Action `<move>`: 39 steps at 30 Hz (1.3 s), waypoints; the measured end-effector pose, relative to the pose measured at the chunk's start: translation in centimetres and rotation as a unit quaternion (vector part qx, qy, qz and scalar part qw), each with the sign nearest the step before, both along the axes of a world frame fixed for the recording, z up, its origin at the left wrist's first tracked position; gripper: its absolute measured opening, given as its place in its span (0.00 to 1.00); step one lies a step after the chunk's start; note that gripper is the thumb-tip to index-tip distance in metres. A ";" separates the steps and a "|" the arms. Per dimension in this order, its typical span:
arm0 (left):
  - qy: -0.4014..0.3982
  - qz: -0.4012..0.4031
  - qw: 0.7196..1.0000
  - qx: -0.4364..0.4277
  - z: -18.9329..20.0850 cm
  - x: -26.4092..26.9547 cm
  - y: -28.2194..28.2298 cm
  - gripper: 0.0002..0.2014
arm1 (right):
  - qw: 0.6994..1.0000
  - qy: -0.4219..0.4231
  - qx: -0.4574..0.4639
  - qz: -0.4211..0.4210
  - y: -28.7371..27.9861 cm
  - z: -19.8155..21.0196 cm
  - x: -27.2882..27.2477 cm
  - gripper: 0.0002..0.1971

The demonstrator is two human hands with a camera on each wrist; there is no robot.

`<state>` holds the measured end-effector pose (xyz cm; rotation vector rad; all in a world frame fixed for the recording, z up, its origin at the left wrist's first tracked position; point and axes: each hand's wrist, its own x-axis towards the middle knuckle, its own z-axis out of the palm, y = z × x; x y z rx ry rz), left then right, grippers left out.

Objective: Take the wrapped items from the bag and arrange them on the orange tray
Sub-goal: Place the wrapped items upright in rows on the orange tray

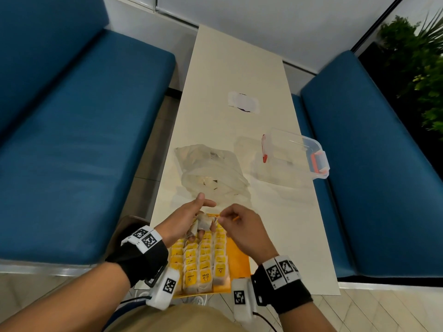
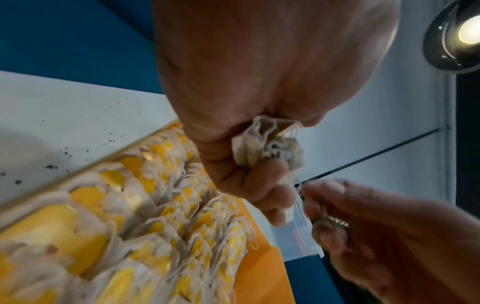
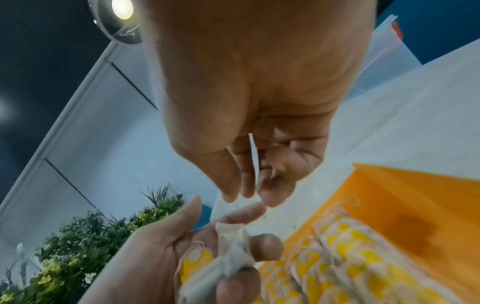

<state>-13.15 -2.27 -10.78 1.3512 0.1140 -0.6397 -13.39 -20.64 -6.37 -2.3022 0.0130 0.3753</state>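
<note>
Packets (image 1: 201, 226) are gripped in the left hand (image 1: 184, 221) above the tray's (image 1: 239, 259) far end; rows (image 1: 203, 259) fill it below. Right hand (image 1: 242, 226), alongside, is pinched at fingertips; contents cannot be told. Bag (image 1: 211, 168) lies beyond.

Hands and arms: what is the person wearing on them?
Both hands, left and right, are bare, with no gloves or sleeves. Each wrist has a wide black band with white blocks carrying black-and-white square code markers. A white camera box with another marker hangs under each wrist, and thin black cables trail from them.
</note>
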 end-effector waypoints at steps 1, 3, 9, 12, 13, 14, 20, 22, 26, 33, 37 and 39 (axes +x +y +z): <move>-0.006 -0.016 1.000 0.005 0.1 -0.1 -0.2 0.29 | 1.000 -0.004 0.013 0.001 0.3 0.3 0.2 0.02; -0.026 -0.045 0.999 0.017 0.3 -0.1 -0.5 0.29 | 1.000 0.008 0.022 0.017 1.1 1.0 0.4 0.05; -0.058 -0.061 0.995 0.045 0.8 -0.4 -0.7 0.26 | 0.998 0.020 0.019 0.048 1.9 -0.1 0.7 0.09; -0.060 -0.049 0.996 0.052 0.4 -0.1 -0.3 0.18 | 0.998 0.020 0.053 0.001 1.4 0.0 1.0 0.03; -0.067 -0.047 0.995 0.053 0.3 -0.1 -0.1 0.14 | 0.997 0.028 0.069 -0.010 1.2 0.2 1.0 0.03; -0.076 -0.047 0.995 0.053 0.2 -0.1 0.0 0.11 | 0.996 0.037 0.085 -0.019 1.0 0.2 1.1 0.04; -0.056 -0.033 0.995 0.070 -0.9 -0.1 0.3 0.04 | 0.985 0.056 0.151 -0.069 0.2 0.2 0.7 0.05; -0.031 -0.033 0.998 0.043 -1.0 0.0 0.3 0.06 | 0.983 0.059 0.166 -0.056 0.0 0.5 0.5 0.12; 0.026 -0.025 0.999 -0.017 -0.5 0.1 0.2 0.06 | 0.980 0.070 0.188 -0.008 -0.7 0.9 0.3 0.29; 0.052 -0.064 0.996 -0.032 0.0 0.1 0.1 0.10 | 0.984 0.007 0.174 0.026 -0.8 0.6 -0.1 0.06; -0.011 -0.018 0.999 0.040 0.2 -0.1 0.4 0.11 | 0.983 0.017 0.182 0.001 -1.1 1.1 0.2 0.02; -0.064 -0.012 0.997 0.044 0.5 -0.1 0.6 0.15 | 0.985 0.015 0.175 0.000 -1.1 1.3 0.4 0.02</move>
